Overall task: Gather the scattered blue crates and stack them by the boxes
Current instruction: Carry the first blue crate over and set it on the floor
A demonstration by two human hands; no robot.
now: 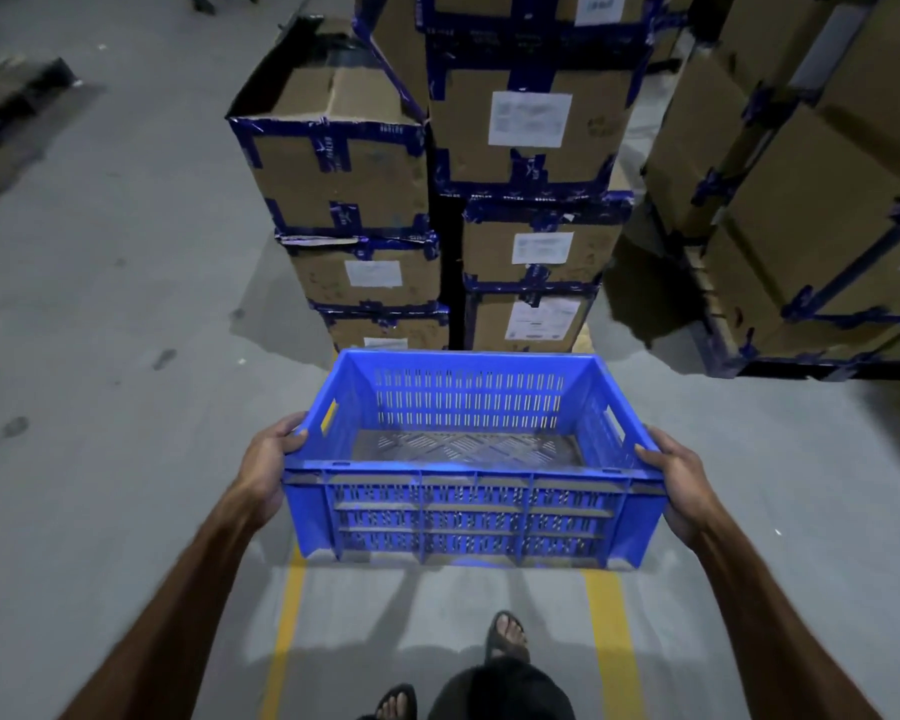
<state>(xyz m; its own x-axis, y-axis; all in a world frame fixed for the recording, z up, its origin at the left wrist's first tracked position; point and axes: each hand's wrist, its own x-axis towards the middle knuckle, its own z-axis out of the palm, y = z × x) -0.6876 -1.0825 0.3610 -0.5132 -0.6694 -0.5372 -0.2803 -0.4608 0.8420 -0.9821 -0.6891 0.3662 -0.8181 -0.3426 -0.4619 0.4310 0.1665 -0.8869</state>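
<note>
Grey floor (126, 304), taped boxes (531, 122) ahead: one crate (468, 491) (empty), carried clear of the floor just short of them, your left hand (268, 475) and right hand (684, 485) gripping its ends; approach crooked and it may strike the boxes.

Blue crate (468, 459) between both hands (268, 472)
</note>
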